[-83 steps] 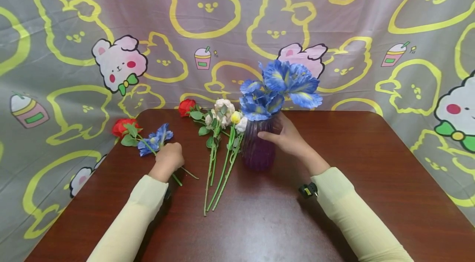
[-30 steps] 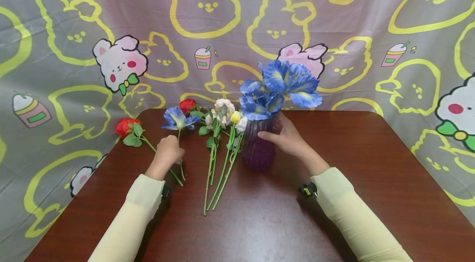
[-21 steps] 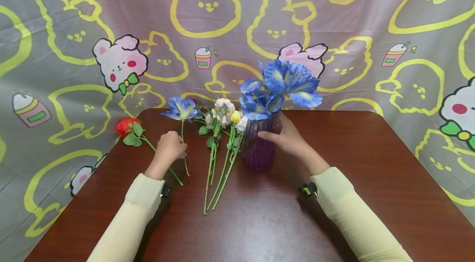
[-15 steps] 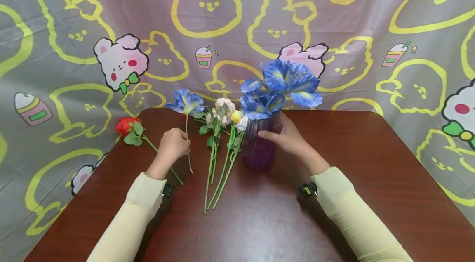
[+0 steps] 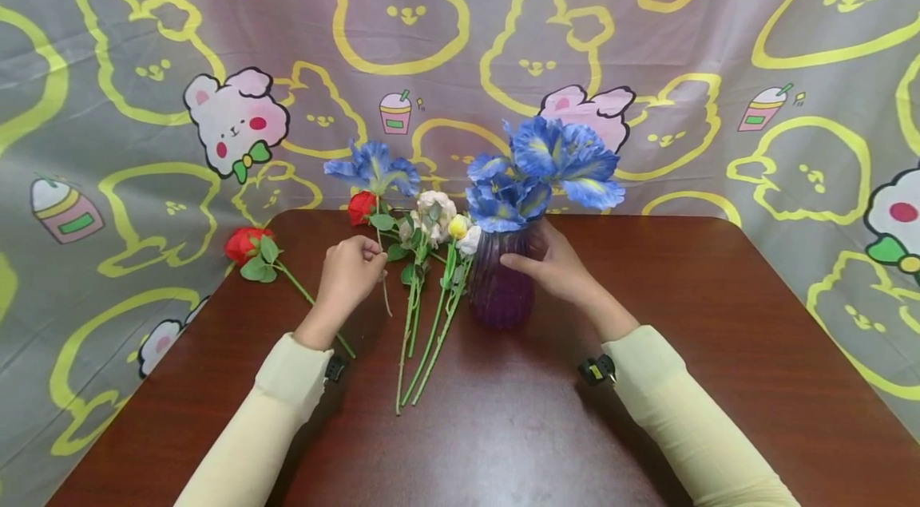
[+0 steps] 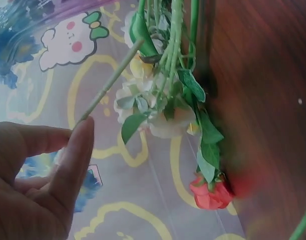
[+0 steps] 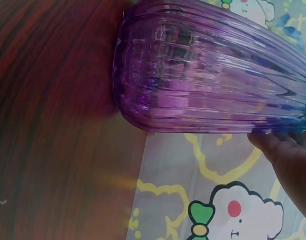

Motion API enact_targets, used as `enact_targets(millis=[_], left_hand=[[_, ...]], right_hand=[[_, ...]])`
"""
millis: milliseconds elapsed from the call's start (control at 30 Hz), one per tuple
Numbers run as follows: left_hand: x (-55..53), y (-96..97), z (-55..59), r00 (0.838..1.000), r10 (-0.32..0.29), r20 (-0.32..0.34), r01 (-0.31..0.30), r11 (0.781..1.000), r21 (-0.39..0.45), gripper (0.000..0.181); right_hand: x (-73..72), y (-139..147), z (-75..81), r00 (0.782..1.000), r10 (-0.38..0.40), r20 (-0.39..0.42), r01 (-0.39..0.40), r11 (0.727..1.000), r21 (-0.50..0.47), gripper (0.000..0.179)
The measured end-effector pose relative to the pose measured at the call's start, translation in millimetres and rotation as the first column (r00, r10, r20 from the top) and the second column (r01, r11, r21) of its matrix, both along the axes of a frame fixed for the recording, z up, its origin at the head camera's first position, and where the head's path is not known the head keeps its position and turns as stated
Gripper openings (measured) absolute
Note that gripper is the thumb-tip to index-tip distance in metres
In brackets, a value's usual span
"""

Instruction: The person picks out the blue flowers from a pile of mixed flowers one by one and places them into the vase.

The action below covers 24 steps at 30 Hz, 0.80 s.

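My left hand (image 5: 350,275) pinches the stem of a blue iris (image 5: 375,170) between thumb and fingers, and the bloom stands upright above the hand. In the left wrist view the stem (image 6: 106,89) runs out past the fingertips. My right hand (image 5: 564,263) grips the upper side of a ribbed purple glass vase (image 5: 501,291), which stands upright on the table. Blue irises (image 5: 553,156) spread out of the vase's mouth. The right wrist view shows the vase's ribbed wall (image 7: 203,80) close up, with fingers around its upper part.
White flowers (image 5: 434,213) and a yellow bud (image 5: 458,227) lie between the left hand and the vase, stems toward me. One red rose (image 5: 362,207) lies behind them, another red rose (image 5: 247,245) at the table's left edge. A patterned cloth (image 5: 446,36) hangs behind the table (image 5: 647,291).
My left hand has lifted the blue iris off the table on the left, turned it upright and carried it rightward, toward the white flowers. The right hand and vase have stayed put.
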State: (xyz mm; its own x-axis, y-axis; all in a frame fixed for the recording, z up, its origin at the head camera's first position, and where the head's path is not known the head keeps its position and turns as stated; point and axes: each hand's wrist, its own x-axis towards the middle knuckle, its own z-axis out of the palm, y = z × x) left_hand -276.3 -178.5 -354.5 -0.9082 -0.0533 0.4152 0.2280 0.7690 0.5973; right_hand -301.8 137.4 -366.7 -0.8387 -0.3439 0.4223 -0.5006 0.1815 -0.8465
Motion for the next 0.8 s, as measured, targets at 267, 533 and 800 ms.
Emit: enact_targets(millis=[267, 533, 800], left_hand=[[2.7, 13.0, -1.6, 0.991, -0.044, -0.128, 0.05, 0.998, 0.046, 0.011], [1.7, 20.7, -2.4, 0.965, -0.088, -0.248, 0.106, 0.992, 0.062, 0.01], [2.0, 27.0, 0.4, 0.939, -0.138, -0.315, 0.168, 0.983, 0.07, 0.009]], right_hand=[[4.2, -1, 1.0, 0.999, -0.041, -0.001, 0.041, 0.999, 0.031, 0.076], [9.1, -2, 4.1, 0.995, -0.095, -0.014, 0.096, 0.993, 0.071, 0.068], [14.2, -5, 7.5, 0.988, -0.152, -0.03, 0.154, 0.984, 0.089, 0.06]])
